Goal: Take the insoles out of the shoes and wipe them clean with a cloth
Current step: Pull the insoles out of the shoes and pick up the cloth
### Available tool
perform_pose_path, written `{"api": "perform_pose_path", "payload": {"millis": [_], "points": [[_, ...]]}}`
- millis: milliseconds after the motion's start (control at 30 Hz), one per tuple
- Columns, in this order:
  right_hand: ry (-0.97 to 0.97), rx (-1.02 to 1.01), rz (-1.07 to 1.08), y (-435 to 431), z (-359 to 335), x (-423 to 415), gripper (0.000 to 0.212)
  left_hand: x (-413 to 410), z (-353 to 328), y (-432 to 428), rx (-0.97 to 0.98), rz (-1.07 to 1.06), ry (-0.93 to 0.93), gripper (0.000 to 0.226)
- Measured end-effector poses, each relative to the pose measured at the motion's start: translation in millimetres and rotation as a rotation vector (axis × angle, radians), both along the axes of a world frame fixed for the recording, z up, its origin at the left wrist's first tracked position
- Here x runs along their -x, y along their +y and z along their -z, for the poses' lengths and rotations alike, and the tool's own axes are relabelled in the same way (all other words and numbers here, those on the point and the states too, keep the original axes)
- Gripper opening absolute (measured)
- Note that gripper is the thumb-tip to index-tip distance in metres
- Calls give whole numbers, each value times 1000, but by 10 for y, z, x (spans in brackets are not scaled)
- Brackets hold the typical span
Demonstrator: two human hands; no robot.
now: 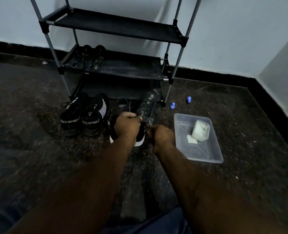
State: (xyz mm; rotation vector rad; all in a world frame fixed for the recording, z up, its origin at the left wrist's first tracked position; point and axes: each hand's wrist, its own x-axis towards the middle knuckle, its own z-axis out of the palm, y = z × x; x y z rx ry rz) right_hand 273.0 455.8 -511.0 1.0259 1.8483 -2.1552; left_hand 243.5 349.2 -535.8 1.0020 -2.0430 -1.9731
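On the dark floor in front of the rack stands a black shoe (123, 105) with a white sole. My left hand (126, 126) grips its collar from above. A dark, speckled insole (148, 105) slants up and to the right from beside the shoe, and my right hand (161, 136) holds its near end. To the right, a whitish folded cloth (201, 130) lies in a clear plastic tray (205, 156).
A pair of black sport shoes (84, 115) stands left of the held shoe. A black shoe rack (116, 27) stands against the wall, with a dark pair (89, 59) on its lower shelf. Two small blue objects (172, 105) lie on the floor right of the rack.
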Motion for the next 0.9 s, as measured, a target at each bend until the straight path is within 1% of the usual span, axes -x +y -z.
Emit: {"api": "perform_pose_path", "payload": {"millis": [33, 100, 133, 200, 233, 300, 367, 433, 500, 567, 667, 800, 900], "points": [[-19, 72, -7, 18, 14, -145, 6, -137, 12, 43, -74, -11, -19, 26], [-38, 140, -14, 70, 63, -384, 14, -403, 27, 113, -256, -38, -31, 42], [-34, 150, -9, 96, 89, -485, 19, -543, 30, 133, -307, -54, -36, 40], [-45, 139, 42, 133, 162, -659, 30, -810, 74, 151, -352, -56, -59, 25], [-59, 133, 65, 134, 205, -730, 32, -922, 96, 152, -374, -61, -63, 21], [-92, 126, 113, 163, 292, -906, 31, -1161, 104, 159, -441, -74, -81, 26], [-118, 130, 109, 198, 374, -1060, 30, -1379, 159, 149, -487, -104, -102, 32], [-174, 113, 134, 230, 431, -1183, 27, -1559, 222, 101, -533, -136, -118, 30], [-213, 135, 199, 220, 500, -1279, 22, -1697, 349, 10, -545, -162, -148, 23], [-240, 147, 178, 154, 582, -1363, 19, -1824, 440, -86, -535, -160, -186, 26], [-278, 176, 124, 39, 713, -1482, 19, -2002, 544, -207, -528, -71, -264, 30], [-312, 127, 93, -81, 856, -1590, 16, -2204, 639, -291, -480, 61, -396, 28], [-321, 127, 81, -101, 955, -1690, 14, -2258, 714, -332, -483, 78, -447, 28]]}}
